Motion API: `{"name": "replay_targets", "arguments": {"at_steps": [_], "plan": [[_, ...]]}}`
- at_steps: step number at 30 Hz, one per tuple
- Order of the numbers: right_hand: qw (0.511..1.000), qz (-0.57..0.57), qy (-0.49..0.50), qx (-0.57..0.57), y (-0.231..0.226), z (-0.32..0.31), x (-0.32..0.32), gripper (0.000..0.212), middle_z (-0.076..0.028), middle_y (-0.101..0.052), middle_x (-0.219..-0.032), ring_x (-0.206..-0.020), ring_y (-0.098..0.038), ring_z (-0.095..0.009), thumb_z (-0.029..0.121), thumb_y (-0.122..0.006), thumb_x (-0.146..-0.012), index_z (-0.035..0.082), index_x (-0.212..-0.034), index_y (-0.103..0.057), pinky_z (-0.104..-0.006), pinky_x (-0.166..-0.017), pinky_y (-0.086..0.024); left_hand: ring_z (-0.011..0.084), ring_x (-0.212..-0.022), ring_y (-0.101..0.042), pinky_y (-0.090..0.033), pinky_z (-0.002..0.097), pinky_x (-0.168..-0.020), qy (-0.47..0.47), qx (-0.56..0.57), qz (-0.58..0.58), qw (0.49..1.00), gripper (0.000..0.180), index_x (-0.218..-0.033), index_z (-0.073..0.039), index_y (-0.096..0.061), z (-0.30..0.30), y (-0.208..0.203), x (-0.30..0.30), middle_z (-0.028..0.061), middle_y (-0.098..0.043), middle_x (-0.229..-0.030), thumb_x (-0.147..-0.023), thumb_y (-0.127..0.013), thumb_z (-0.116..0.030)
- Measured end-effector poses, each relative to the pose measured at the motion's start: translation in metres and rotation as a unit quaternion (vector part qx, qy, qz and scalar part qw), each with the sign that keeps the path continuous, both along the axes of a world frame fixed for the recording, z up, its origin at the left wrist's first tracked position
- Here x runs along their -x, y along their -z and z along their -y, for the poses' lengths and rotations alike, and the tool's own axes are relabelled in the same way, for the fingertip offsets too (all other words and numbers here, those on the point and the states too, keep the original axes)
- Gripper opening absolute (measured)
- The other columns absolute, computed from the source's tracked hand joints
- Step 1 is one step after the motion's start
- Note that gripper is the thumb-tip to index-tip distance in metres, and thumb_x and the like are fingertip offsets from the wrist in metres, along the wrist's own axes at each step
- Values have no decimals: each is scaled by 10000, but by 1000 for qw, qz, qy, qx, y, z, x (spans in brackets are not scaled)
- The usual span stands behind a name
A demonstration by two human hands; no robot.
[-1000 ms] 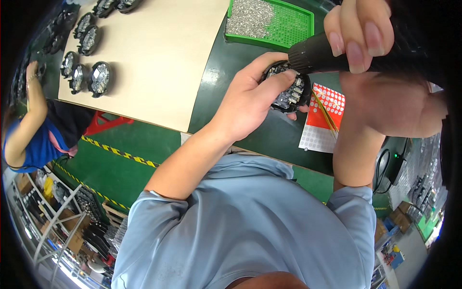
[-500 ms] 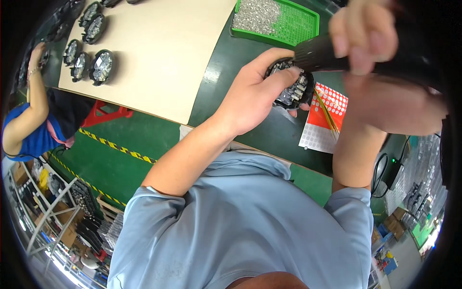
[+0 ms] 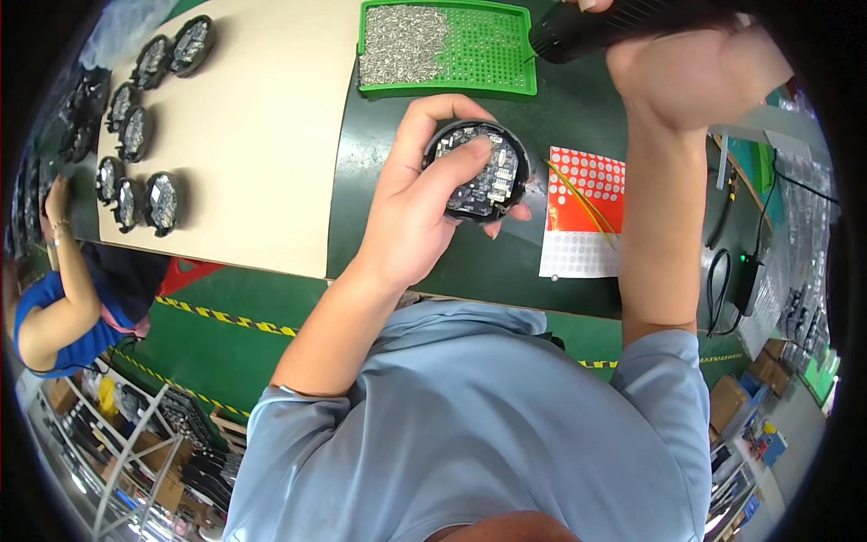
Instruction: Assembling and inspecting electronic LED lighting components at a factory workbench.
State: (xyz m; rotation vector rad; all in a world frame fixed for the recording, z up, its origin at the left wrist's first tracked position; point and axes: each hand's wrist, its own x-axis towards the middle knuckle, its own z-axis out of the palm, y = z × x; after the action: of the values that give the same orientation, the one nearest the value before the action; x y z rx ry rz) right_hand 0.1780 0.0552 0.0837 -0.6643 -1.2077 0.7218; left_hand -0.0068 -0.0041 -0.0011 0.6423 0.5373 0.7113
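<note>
My left hand [image 3: 406,194] grips a round black housing [image 3: 522,172] with a circuit board inside, its thumb lying across the board and its fingers curled round the rim. Up at the right, my right hand [image 3: 695,86], partly blurred, is wrapped round a black electric screwdriver [image 3: 591,32]. The screwdriver's thin bit points left, over the right edge of a green tray [image 3: 452,88]. Small silvery screws [image 3: 402,45] fill the left part of that tray; its perforated right part shows bare green.
Several similar round housings [image 3: 163,203] stand on the beige sheet [image 3: 262,135] at left. A red-and-white dotted sticker sheet [image 3: 587,190] lies between my arms, with thin yellow tweezers [image 3: 582,203] on it. A co-worker's arm [image 3: 77,271] reaches in at far left. Cables [image 3: 718,289] lie at right.
The screwdriver has lifted off the housing and moved up to the screw tray with my right hand. My left hand and the housing now appear farther left and slightly lower.
</note>
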Motion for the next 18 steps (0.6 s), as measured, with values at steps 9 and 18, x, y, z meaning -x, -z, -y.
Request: {"name": "replay_targets", "arguments": {"at_steps": [9, 18], "plan": [[990, 108, 90, 30, 8, -3, 9, 924, -95, -573, -593, -422, -525, -157, 769, -170, -978, -43, -1005, -611, -261, -442, -479, 319, -814, -709, -519, 337, -597, -27, 13, 3, 1000, 248, -1296, -88, -431, -1, -2, 1, 281, -675, -1036, -1056, -450, -146], [973, 188, 131, 27, 10, 0, 10, 922, -96, -566, -576, -412, -517, -156, 785, -171, -966, -28, -969, -606, -259, -437, -481, 321, -853, -712, -530, 347, -637, -36, 23, 2, 999, 310, -1356, -51, -438, -3, -3, 1, 282, -671, -1056, -1065, -431, -159]]}}
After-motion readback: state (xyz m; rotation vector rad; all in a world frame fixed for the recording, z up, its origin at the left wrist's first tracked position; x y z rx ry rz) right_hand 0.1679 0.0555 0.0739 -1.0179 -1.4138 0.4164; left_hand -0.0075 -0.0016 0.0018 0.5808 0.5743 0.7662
